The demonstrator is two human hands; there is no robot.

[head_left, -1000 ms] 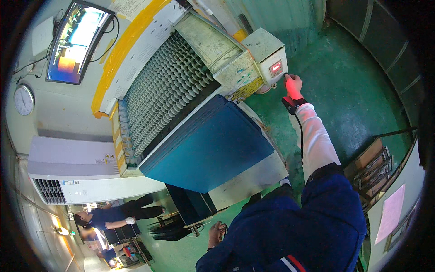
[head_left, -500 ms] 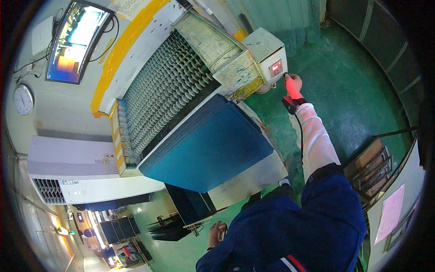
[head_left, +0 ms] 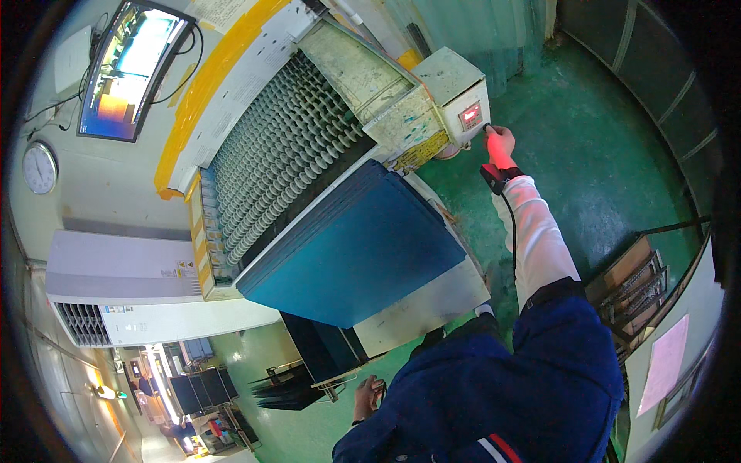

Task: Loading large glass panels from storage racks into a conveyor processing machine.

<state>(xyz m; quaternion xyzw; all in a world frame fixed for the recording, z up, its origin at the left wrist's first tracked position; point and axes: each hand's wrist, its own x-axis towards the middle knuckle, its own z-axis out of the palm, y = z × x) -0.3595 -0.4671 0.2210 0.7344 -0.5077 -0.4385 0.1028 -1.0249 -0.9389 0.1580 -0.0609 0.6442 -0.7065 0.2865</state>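
Observation:
My right hand (head_left: 500, 145) reaches out to the lower front of a cream control box (head_left: 450, 78), just under its small red display (head_left: 471, 116); the hand glows red and holds nothing. A black wrist strap (head_left: 492, 176) with a cable sits at its cuff. My left hand (head_left: 368, 397) hangs low by my blue jacket, fingers curled, next to a dark upright stack (head_left: 320, 347). A stack of blue sheets (head_left: 363, 258) lies on the machine's white outfeed table (head_left: 432, 301), below a slope of grey rollers (head_left: 282, 166).
Green floor (head_left: 617, 147) lies to the right of the machine. A crate of slats (head_left: 637, 282) and a pink sheet (head_left: 664, 363) are at the right. A screen (head_left: 133, 69), a round clock (head_left: 39, 167) and a white cabinet (head_left: 116, 289) are at the left.
A person bent over in the far lower left has gone from view. My right hand stays at the control box, and my left hand has barely moved.

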